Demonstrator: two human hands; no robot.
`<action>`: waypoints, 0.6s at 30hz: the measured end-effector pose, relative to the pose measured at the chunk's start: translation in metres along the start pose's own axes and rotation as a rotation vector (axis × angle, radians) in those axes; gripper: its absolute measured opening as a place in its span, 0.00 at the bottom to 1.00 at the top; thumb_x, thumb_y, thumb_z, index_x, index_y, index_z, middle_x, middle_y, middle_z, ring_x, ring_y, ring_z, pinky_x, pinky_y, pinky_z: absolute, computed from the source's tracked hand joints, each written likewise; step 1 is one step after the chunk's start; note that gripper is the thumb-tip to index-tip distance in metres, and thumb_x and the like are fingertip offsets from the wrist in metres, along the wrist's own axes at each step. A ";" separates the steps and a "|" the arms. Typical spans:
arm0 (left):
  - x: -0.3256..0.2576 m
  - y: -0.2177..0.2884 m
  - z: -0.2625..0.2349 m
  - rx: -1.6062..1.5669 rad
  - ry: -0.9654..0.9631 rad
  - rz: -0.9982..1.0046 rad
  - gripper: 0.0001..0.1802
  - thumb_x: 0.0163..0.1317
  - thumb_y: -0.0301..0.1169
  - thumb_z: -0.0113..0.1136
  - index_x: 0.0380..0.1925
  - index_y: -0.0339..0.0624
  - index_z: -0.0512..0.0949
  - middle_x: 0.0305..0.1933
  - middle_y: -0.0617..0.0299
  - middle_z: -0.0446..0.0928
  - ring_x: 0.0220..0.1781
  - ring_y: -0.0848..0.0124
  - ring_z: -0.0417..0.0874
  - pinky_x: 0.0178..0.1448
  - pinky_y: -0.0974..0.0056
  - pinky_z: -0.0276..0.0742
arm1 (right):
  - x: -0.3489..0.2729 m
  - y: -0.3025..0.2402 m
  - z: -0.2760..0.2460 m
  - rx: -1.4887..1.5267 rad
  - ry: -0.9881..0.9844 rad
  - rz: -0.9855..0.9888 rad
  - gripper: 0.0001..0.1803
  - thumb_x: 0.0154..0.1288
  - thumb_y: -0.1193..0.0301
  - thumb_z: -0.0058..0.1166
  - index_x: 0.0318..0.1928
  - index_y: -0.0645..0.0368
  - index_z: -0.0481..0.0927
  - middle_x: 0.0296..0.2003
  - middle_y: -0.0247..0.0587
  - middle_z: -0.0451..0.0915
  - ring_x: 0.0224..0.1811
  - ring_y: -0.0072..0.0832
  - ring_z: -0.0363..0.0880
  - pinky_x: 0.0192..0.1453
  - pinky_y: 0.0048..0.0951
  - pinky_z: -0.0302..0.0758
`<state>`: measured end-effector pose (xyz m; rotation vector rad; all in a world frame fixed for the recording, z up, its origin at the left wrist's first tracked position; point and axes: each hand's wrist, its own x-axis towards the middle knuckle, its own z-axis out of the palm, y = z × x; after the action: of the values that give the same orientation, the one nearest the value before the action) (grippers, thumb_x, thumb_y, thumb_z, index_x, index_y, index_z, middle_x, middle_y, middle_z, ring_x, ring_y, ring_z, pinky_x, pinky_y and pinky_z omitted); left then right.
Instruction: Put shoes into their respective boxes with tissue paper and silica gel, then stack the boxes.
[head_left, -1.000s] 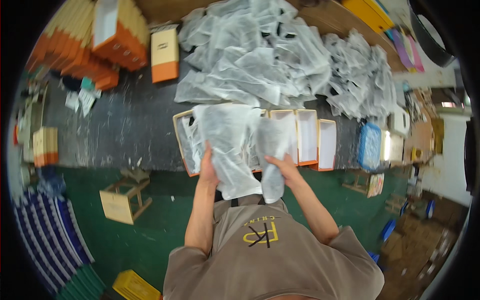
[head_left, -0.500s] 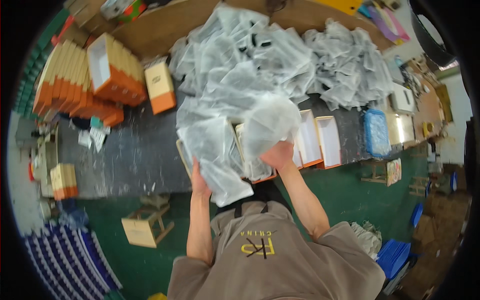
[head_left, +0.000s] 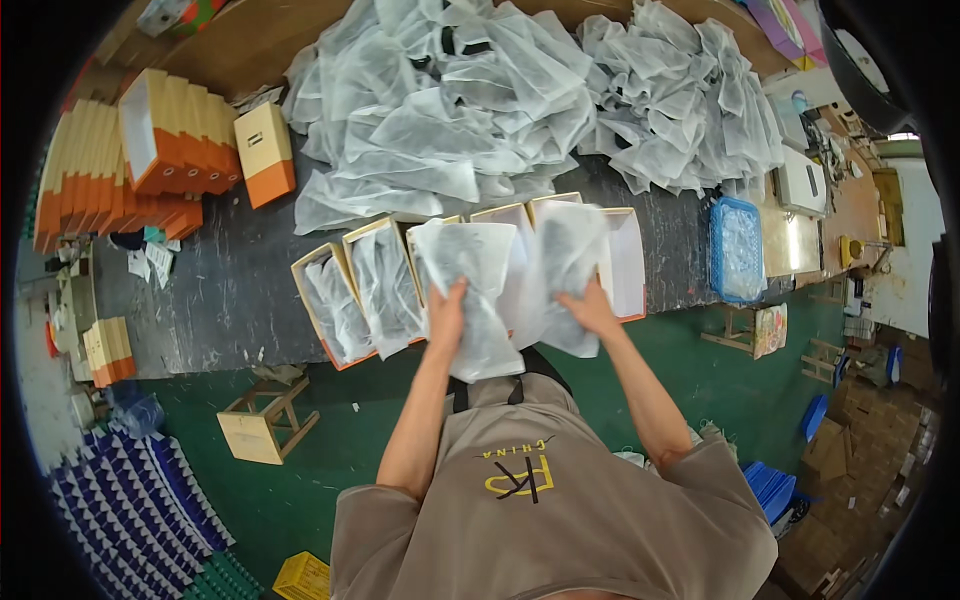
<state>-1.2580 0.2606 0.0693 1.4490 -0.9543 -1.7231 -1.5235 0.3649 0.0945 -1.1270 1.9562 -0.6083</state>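
My left hand (head_left: 447,310) grips a frosted, translucent bag (head_left: 465,262) by its right-hand neighbour's side, over the open boxes. Something pale grey shows faintly inside; its kind I cannot tell. A second frosted bag (head_left: 568,265) is held by my right hand (head_left: 593,308), its lower end hanging past the table edge. Under and around both bags stands a row of open cream-and-orange boxes with white insides. Similar bags lie in the leftmost box (head_left: 310,262) and in the box beside it (head_left: 352,240). At the right end, an open box (head_left: 627,262) shows its white inside.
Behind the row rises a large heap of frosted bags (head_left: 420,110), with another heap (head_left: 680,110) to its right. Stacked cream-and-orange boxes (head_left: 180,130) stand at the left. A blue basket (head_left: 736,250) sits at the right. A wooden stool (head_left: 255,430) stands on the green floor.
Both bags have moved right, over the middle and right boxes. The two left boxes, partly covered before, now show bags inside. My view has shifted too.
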 end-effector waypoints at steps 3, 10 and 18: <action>0.008 0.006 0.090 0.428 0.085 0.054 0.33 0.69 0.34 0.57 0.67 0.25 0.61 0.60 0.37 0.76 0.61 0.43 0.78 0.67 0.52 0.70 | 0.017 -0.015 0.027 -0.329 0.016 -0.009 0.31 0.61 0.69 0.62 0.63 0.70 0.72 0.60 0.61 0.77 0.62 0.55 0.75 0.63 0.48 0.77; 0.041 -0.066 0.113 1.479 0.357 0.375 0.49 0.62 0.45 0.65 0.74 0.24 0.57 0.76 0.45 0.62 0.75 0.48 0.63 0.70 0.36 0.59 | 0.037 0.019 0.089 -0.672 0.231 -0.454 0.33 0.60 0.66 0.53 0.63 0.74 0.71 0.72 0.59 0.62 0.78 0.54 0.54 0.78 0.57 0.55; 0.052 -0.047 0.116 1.721 0.119 0.350 0.51 0.63 0.56 0.59 0.74 0.27 0.59 0.84 0.44 0.45 0.85 0.49 0.43 0.81 0.32 0.41 | 0.064 0.022 0.074 -0.789 -0.123 -0.398 0.43 0.53 0.63 0.58 0.68 0.75 0.66 0.70 0.62 0.63 0.78 0.56 0.53 0.80 0.66 0.42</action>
<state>-1.3821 0.2516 0.0159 1.9576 -2.6548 -0.2118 -1.4932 0.3182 0.0111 -2.0079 1.9109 0.0815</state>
